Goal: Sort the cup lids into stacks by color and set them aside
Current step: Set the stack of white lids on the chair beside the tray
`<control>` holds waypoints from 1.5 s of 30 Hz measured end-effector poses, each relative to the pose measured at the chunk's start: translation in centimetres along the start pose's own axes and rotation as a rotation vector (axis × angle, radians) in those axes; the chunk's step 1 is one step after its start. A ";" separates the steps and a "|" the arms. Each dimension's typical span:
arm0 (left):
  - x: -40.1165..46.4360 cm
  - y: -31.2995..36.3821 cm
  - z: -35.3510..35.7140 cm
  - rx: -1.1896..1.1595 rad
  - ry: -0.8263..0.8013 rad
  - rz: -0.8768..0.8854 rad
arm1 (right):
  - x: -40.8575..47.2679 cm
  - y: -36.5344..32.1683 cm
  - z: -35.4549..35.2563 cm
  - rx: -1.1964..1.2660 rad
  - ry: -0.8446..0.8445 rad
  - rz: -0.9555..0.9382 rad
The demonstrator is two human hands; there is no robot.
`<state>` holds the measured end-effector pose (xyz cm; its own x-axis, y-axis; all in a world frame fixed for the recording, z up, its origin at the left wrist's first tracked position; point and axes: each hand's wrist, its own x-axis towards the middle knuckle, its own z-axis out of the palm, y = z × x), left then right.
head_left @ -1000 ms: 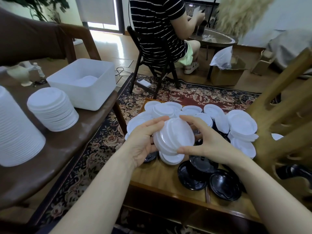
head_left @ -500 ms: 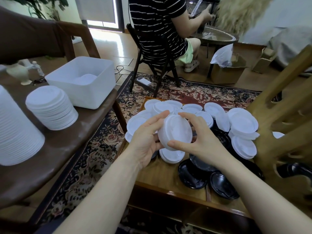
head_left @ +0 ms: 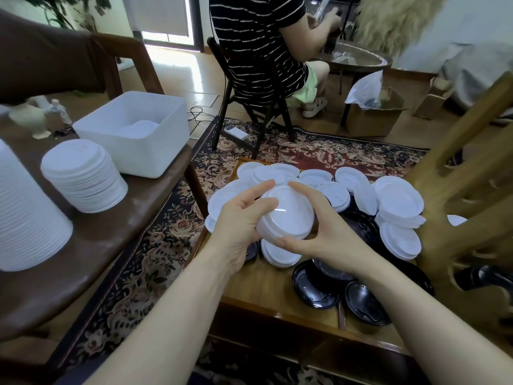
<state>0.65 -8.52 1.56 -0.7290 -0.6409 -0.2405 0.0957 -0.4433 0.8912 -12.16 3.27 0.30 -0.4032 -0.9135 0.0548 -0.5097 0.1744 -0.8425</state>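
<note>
Over the last second, the small stack of white lids (head_left: 286,215) held between both hands has tilted from near edge-on, with its flat face turned toward the right hand (head_left: 323,234), to face more upward. The left hand (head_left: 240,220) has closed further, its thumb now lying across the stack's top. The right thumb has moved beneath the stack's near rim.

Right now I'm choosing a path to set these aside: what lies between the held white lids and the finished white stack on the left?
In the head view, between held lids and stack: patterned rug, dark seat edge.
</note>
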 end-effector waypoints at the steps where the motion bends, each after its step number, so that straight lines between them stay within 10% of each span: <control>1: 0.0 0.0 0.0 0.003 -0.009 -0.004 | 0.0 0.1 -0.1 0.001 0.018 -0.004; 10: 0.3 0.6 -0.7 -0.026 0.088 -0.026 | 0.8 1.9 -0.2 -0.008 0.007 -0.007; 16: 1.2 1.1 -2.7 -0.161 0.373 -0.014 | 1.1 4.7 0.0 -0.404 -0.081 0.034; 26: 1.5 1.0 -3.1 -0.181 0.372 -0.049 | 1.4 6.3 3.9 -0.789 -0.115 0.021; 45: 0.4 0.4 -1.4 -0.058 0.191 -0.063 | 0.2 0.0 -1.1 -0.043 0.229 0.070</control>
<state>1.29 -9.84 1.28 -0.5939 -0.7153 -0.3683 0.0965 -0.5178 0.8500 -13.03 3.46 0.90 -0.5981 -0.7921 0.1219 -0.5045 0.2540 -0.8252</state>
